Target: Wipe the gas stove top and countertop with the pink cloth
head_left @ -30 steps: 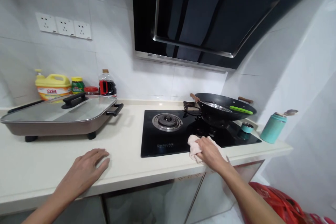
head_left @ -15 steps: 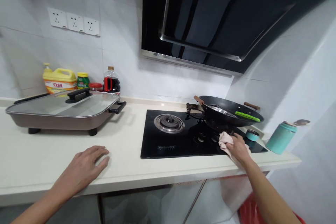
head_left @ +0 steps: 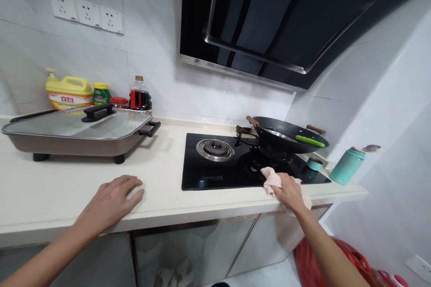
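My right hand (head_left: 289, 192) is closed on a pale pink cloth (head_left: 270, 179), pressed to the front edge of the black glass gas stove (head_left: 210, 180). Part of the cloth hangs out behind the hand, over the counter's edge. Just beyond it sits a dark wok (head_left: 281, 141) with wooden handles, on the right burner; a bright green-handled utensil (head_left: 310, 141) lies in it. The left burner (head_left: 215, 149) is bare. My left hand (head_left: 114, 197) rests on the cream counter (head_left: 164, 202) with fingers loosely apart, holding nothing.
An electric pan with a glass lid (head_left: 77, 136) stands at the left, before a yellow detergent jug (head_left: 69, 92) and a dark sauce bottle (head_left: 140, 96). Right of the stove are a teal flask (head_left: 348, 166) and its small cup (head_left: 314, 163). A black range hood (head_left: 249, 22) overhangs.
My right hand has drawn the cloth leftward along the stove's front, away from the teal cup. My left hand stays on the counter. The view has shifted slightly.
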{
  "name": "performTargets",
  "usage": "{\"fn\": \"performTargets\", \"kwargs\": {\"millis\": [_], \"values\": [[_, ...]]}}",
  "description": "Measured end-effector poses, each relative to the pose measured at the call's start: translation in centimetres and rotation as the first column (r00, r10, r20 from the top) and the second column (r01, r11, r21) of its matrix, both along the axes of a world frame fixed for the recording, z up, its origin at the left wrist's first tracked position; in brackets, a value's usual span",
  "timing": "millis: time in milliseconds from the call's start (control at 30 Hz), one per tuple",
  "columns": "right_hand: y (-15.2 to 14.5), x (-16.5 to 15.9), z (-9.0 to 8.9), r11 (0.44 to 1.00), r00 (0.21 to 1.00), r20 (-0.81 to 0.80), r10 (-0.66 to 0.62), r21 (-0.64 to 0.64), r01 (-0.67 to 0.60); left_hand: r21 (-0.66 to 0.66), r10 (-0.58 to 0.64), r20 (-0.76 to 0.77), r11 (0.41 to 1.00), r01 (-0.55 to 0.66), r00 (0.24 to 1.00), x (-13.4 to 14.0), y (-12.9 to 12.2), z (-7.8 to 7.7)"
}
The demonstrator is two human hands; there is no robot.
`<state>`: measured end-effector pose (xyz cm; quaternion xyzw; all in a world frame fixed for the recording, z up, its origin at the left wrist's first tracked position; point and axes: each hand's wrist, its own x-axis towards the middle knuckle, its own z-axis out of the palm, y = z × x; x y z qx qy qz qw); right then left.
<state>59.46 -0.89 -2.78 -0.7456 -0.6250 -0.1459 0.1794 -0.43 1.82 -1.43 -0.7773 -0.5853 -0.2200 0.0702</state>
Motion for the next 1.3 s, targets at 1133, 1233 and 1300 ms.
{"fn": "performTargets", "kwargs": {"millis": [1133, 1233, 1300], "values": [[1.3, -1.9, 0.5, 0.970, 0.909, -0.386, 0.156, 0.232, -0.068, -0.028, 0.007, 0.037, 1.000, -0.006, 0.999, 0.9, -1.1, 0.8], [2.7, 0.6, 0.9, 0.993, 0.980, -0.182, -0.081, 0.067, 0.095, -0.041, 0.017, 0.048, 0.999, -0.015, 0.999, 1.0, -1.4, 1.0], [3.1, 0.6, 1.2, 0.986, 0.984, -0.072, -0.161, -0.052, 0.157, -0.029, 0.017, 0.053, 0.999, -0.016, 0.998, 1.2, -1.5, 1.1]]}}
